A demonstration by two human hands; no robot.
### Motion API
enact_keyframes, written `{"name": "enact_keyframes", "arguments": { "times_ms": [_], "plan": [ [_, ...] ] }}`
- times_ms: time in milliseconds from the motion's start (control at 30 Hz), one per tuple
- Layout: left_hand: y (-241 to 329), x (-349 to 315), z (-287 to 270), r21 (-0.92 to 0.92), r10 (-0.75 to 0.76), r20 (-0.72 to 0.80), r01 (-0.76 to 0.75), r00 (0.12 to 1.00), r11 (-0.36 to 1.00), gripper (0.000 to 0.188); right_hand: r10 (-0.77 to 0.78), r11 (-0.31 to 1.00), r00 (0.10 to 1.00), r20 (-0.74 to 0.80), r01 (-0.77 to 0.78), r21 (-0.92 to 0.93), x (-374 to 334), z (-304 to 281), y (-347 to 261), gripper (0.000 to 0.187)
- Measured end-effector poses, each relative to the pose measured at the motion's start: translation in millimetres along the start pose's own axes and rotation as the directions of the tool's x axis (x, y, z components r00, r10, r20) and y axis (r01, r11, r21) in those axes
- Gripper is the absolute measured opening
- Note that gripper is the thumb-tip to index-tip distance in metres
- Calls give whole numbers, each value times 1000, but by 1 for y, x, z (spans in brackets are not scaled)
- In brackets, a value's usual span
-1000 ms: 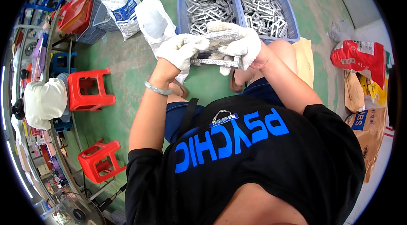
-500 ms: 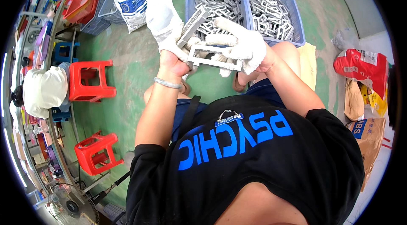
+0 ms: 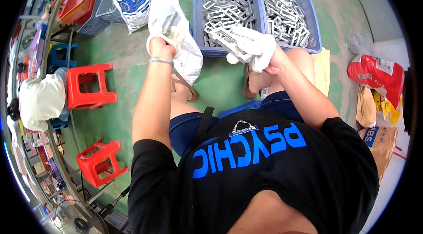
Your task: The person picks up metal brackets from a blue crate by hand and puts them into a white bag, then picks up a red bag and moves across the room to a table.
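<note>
My left hand (image 3: pixel 171 39), in a white knit glove, is closed on a grey slotted piece (image 3: pixel 168 23) at the mouth of a white sack (image 3: pixel 189 61). Motion smears that piece a little, and the palm hides its lower end. My right hand (image 3: pixel 255 46), gloved too, grips one end of a grey rectangular frame (image 3: pixel 228 42), which tilts toward the upper left in front of the left blue crate (image 3: pixel 199 22). Many like grey frames fill that crate and the right blue crate (image 3: pixel 313 27) beside it.
A printed white bag (image 3: pixel 132 2) stands by grey-blue baskets at the far left. Two red stools (image 3: pixel 90 86) and a shelf rack line the left. A fan (image 3: pixel 79 221) sits at the lower left. Red (image 3: pixel 376 73) and brown bags (image 3: pixel 379 146) lie along the right wall.
My hands have parted. The left has carried its grey piece leftward over the white sack; the right keeps the rectangular frame, now tilted. More of the sack and of the left crate shows.
</note>
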State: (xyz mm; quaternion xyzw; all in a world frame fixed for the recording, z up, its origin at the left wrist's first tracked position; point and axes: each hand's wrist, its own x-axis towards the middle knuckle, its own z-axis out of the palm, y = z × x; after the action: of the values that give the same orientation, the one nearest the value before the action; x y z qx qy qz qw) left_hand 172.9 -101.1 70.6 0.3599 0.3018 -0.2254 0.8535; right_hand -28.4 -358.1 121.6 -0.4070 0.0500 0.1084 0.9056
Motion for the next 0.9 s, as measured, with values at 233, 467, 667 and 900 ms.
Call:
{"name": "enact_keyframes", "arguments": {
  "times_ms": [233, 467, 667, 900],
  "plan": [
    [16, 43, 9, 194, 4, -155, 27, 988, 981, 37, 21, 977, 990, 139, -49, 205, 38, 5, -2, 48],
    [13, 8, -29, 936, 149, 273, -226, 951, -272, 54, 63, 936, 985, 160, -114, 332, 75, 8, 12, 52],
    [1, -15, -30, 887, 380, 196, 1, 904, -461, 55, 101, 916, 970, 222, -178, 360, 104, 9, 28, 42],
    [-4, -6, -61, 748, 326, 349, -51, 879, -662, 19, 183, 978, 979, 87, -173, -115, 178, 48, 27, 27]
  ]
}}
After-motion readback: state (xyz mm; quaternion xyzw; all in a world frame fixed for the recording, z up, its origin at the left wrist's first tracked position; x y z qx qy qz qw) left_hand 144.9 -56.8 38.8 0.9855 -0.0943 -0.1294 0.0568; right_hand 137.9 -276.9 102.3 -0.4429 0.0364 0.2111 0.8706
